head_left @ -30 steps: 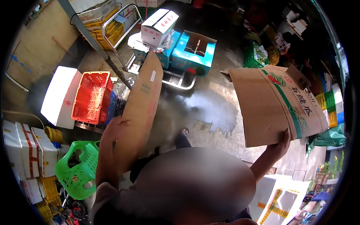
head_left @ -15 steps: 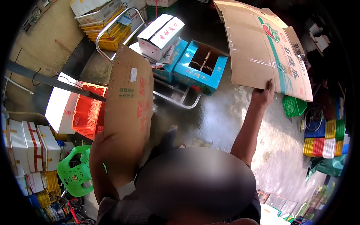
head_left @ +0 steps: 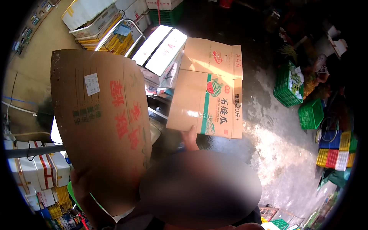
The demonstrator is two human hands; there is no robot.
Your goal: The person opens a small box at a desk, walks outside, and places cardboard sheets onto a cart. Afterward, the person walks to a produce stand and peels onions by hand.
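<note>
A large flattened cardboard box (head_left: 105,134) with red and dark printing and a white label stands up at the left. My left hand (head_left: 81,184), in shadow, is closed on its lower left edge. Near the middle is another flattened cardboard box (head_left: 191,96), printed with a watermelon and a green stripe. My right hand (head_left: 189,134) grips its lower edge, fingers partly behind the board. This second board hides most of what lies behind it. A white carton (head_left: 161,50) sits on the metal-framed cart (head_left: 134,27) just beyond the boards. A blurred oval covers the bottom centre.
White foam boxes (head_left: 44,163) and yellow crates are stacked at the left. A dark pole (head_left: 34,151) sticks in there. On the right stand a green basket (head_left: 311,115), a green crate with leafy contents (head_left: 287,90) and several coloured crates (head_left: 331,157). The concrete floor (head_left: 264,165) looks partly wet.
My right hand has swung the watermelon-printed board leftward, in front of the cart, covering the blue boxes. The left board has shifted left and turned its printed face more toward me.
</note>
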